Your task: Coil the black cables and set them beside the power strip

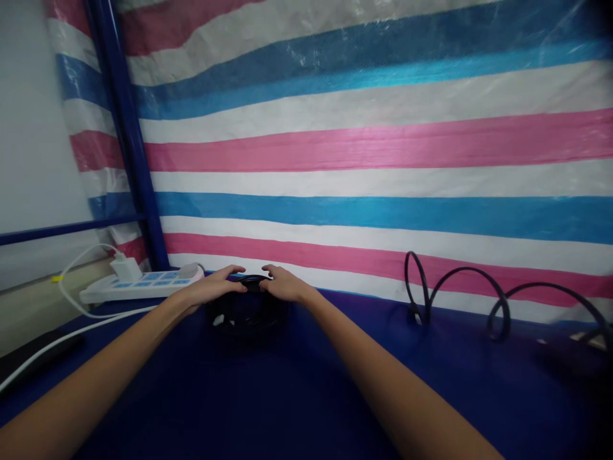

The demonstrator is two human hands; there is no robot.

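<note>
A black coiled cable [246, 317] lies on the dark blue surface in the middle of the head view, with a small pale piece in it on the left. My left hand [215, 287] is at its far left side, thumb and forefinger curved around the upper part of the coil. From the right, my right hand [285, 284] meets the same part, its thumb close to the other thumb. Between the two hands a shiny black stretch of the coil shows. My other fingers are mostly hidden, and the coil's lower part is dark and hard to make out.
A white power strip [158, 285] with a white plug [127, 268] and white cord stands at left. A dark flat object [45, 358] lies nearer. Looping black cable [460, 278] is at right. Striped sheeting [364, 147] and a blue post [127, 134] stand behind.
</note>
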